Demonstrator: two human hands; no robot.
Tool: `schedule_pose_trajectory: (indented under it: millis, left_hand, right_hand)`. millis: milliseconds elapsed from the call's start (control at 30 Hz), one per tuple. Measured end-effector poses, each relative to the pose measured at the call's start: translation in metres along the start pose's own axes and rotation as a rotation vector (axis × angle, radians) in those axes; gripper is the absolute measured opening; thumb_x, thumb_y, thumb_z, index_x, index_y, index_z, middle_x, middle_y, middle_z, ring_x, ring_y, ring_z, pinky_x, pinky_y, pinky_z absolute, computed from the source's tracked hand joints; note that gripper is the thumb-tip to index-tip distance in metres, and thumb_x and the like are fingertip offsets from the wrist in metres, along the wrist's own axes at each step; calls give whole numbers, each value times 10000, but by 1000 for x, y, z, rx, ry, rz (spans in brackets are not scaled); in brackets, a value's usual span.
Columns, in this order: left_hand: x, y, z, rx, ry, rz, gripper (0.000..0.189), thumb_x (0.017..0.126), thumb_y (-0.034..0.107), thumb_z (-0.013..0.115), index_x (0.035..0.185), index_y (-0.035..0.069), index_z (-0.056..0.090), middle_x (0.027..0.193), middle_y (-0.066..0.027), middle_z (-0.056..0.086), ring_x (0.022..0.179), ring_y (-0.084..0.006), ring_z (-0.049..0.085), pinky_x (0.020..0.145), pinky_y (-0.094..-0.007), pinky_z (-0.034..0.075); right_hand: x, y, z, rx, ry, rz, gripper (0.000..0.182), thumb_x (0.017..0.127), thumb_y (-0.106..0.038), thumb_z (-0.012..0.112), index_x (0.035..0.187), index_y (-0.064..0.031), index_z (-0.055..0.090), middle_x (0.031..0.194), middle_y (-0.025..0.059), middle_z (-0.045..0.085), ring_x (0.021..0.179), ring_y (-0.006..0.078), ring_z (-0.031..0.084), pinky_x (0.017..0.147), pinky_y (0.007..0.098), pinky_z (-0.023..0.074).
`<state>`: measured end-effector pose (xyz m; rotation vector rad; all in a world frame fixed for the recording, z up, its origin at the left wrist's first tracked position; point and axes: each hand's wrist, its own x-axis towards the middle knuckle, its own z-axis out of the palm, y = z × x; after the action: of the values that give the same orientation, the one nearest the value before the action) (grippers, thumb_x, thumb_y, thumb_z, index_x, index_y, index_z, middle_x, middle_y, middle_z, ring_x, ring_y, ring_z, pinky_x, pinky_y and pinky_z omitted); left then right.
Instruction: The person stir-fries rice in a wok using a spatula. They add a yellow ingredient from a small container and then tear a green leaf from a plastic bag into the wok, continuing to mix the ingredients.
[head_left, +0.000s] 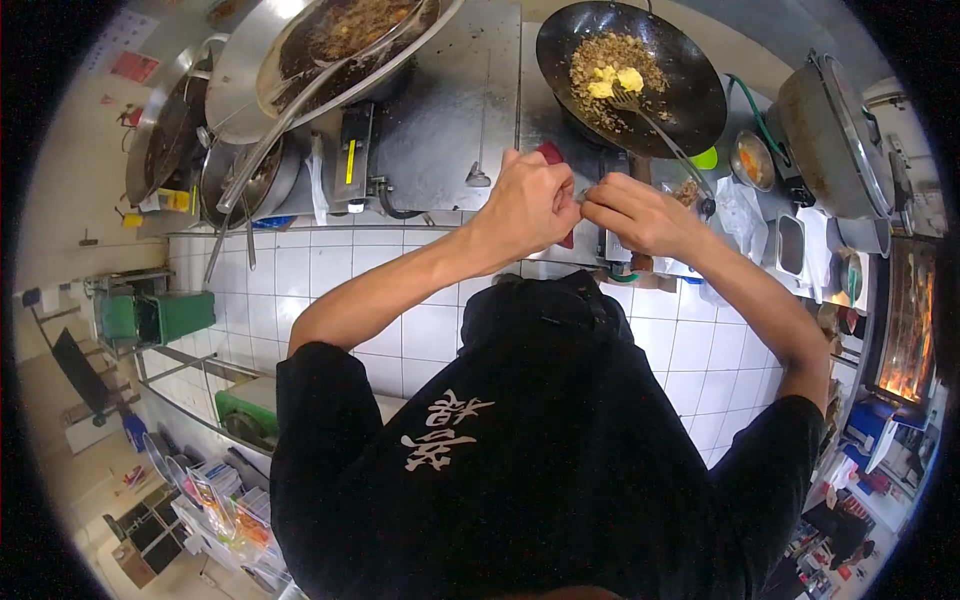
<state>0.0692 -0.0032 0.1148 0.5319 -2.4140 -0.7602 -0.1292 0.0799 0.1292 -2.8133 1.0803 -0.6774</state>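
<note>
My left hand (534, 199) and my right hand (641, 214) meet fingertip to fingertip over the front edge of the steel cooktop. Both have curled fingers, and a small thing seems pinched between them, too little of it showing to name. Partly behind my left hand is a dark red item (550, 152). Beyond my hands sits a black wok (551, 60) with crumbly brown minced food (611, 52) and yellow lumps (616, 81) on it. A metal fork (626, 100) rests in the wok, its long handle leaning over the near rim towards the right.
Large pans (240, 90) with a long-handled metal tool stand at upper left. A small bowl of orange food (752, 161), clear plastic bags (739, 214) and a large lidded pot (814, 142) are at right. Flames glow in an appliance (906, 330) at far right.
</note>
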Motion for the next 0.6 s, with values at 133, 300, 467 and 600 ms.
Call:
schedule_pose_trajectory:
  millis: [133,300,467,600]
  left_hand:
    - [1,0,5,25,23,8,90,718,122,641,720,39,607,626,-107,582,652,-284,560,703,-385,373]
    - [5,3,-10,-155,-110,-209,133,773,162,665,800,31,671,689,-108,637,673,-234,619,692,-361,437]
    - [7,-3,-18,-401,-228,-360,273,816,241,727,884,-23,706,746,-76,696,665,-93,638,607,-254,510]
    - [9,2,-22,-680,-291,-530,230,819,224,729,893,6,715,753,-69,682,690,-111,628,614,-282,489]
  right_hand:
    - [-6,4,4,-24,-2,6,287,715,-70,594,988,20,590,942,121,562,869,274,561,759,347,486]
    - [-9,5,-2,-43,75,7,295,714,-68,612,991,34,600,976,137,582,894,289,583,760,354,503]
    - [-6,7,-9,-62,128,-2,298,710,-76,625,989,25,608,967,133,589,898,285,592,757,357,516]
    - [-4,9,-6,-61,133,-52,302,699,-79,633,990,-2,617,961,122,590,897,277,595,747,361,520]
